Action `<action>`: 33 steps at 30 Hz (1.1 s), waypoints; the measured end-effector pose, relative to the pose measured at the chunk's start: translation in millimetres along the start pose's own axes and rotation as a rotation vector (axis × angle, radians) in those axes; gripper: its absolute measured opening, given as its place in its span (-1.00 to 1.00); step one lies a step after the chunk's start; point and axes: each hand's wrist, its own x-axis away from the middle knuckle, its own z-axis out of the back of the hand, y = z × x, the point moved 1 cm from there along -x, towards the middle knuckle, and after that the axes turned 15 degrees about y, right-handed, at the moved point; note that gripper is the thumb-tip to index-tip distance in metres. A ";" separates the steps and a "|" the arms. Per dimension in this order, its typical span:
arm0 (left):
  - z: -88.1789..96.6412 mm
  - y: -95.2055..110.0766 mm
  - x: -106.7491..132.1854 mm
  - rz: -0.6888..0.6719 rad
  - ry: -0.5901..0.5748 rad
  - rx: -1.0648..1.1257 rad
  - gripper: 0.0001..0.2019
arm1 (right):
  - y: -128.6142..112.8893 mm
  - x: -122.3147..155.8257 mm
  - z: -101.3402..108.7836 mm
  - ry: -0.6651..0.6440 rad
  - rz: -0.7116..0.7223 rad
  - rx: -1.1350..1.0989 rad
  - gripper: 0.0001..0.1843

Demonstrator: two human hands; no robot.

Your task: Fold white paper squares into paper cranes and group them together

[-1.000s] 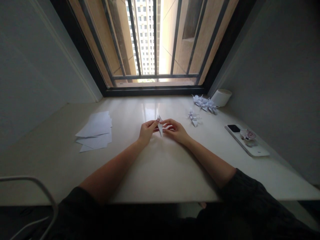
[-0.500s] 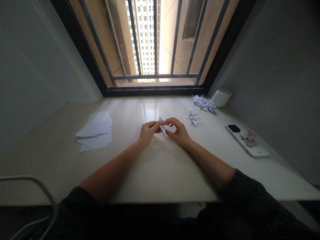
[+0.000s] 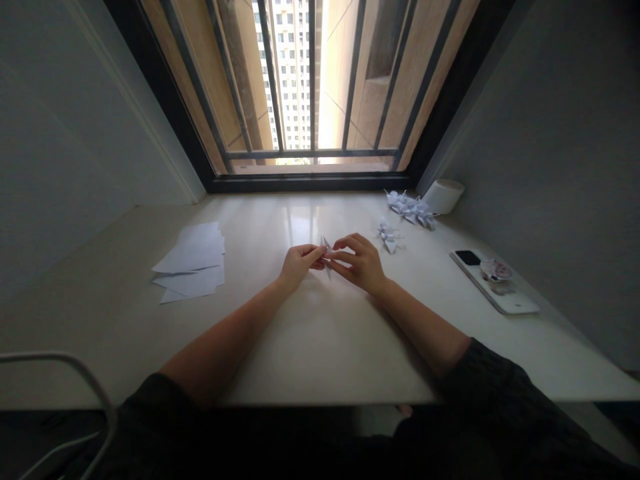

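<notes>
A small piece of white origami paper [image 3: 325, 241], folded to narrow points at its far and near ends, is held just above the middle of the white sill. My left hand [image 3: 299, 262] pinches its left side between thumb and fingers. From the other side, my right hand [image 3: 361, 261] touches it with thumb and one fingertip close together, while another finger is raised and bent above. Fingers cover the middle of the folds. Several finished paper cranes [image 3: 387, 237] lie just beyond my right hand.
A larger heap of paper cranes [image 3: 411, 207] lies by a white paper roll [image 3: 444, 196] at the back right. Loose white sheets [image 3: 193, 260] are on the left. A phone [image 3: 493, 280] rests at right. A cable [image 3: 75, 360] curves at lower left; a barred window [image 3: 310, 180] stands behind.
My right hand has shifted slightly, its fingers now more spread and its fingertips moved onto the paper's middle. The folded paper has dropped slightly towards me. My left hand keeps its pinch.
</notes>
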 end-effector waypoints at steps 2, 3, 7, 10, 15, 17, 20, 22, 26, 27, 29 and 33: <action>0.3 0.1 -0.2 -0.009 -0.014 -0.011 -0.67 | -0.9 -1.1 0.9 -0.011 0.066 0.023 -0.87; 0.3 0.2 -0.3 -0.014 -0.017 -0.018 -0.67 | -1.7 -1.7 1.1 -0.020 0.103 0.045 -0.86; 0.0 0.5 -0.8 -0.009 -0.013 -0.028 -0.65 | -5.8 -4.0 -0.2 -0.067 0.206 0.157 -0.81; -0.1 -0.4 -1.6 0.007 -0.017 -0.025 -0.62 | -8.4 -4.5 -1.8 -0.059 0.237 0.201 -0.78; 0.1 -1.7 -2.3 0.014 -0.036 -0.029 -0.61 | -10.0 -3.4 -3.9 0.022 0.234 0.232 -0.74; 0.1 -1.8 -2.1 0.007 -0.032 -0.028 -0.62 | -9.7 -3.0 -4.4 0.042 0.210 0.242 -0.71; -0.4 -1.4 -1.0 -0.002 -0.037 -0.027 -0.62 | -8.6 -2.3 -5.4 0.053 0.158 0.229 -0.69; -0.9 -0.5 0.1 -0.002 -0.035 -0.018 -0.63 | -7.8 -1.7 -6.0 0.058 0.118 0.199 -0.71; -1.7 2.1 1.9 0.000 -0.008 -0.002 -0.65 | -7.3 -0.9 -6.6 0.066 0.024 0.127 -0.76; -1.8 2.4 2.0 0.001 -0.001 0.002 -0.65 | -7.4 -1.0 -6.7 0.071 0.005 0.105 -0.78; -1.6 2.2 1.5 0.004 0.015 0.010 -0.65 | -7.8 -1.5 -7.2 0.078 -0.017 0.057 -0.81; -0.5 -1.1 -1.1 0.009 0.029 0.015 -0.64 | -8.7 -2.4 -9.5 0.059 -0.024 0.021 -0.82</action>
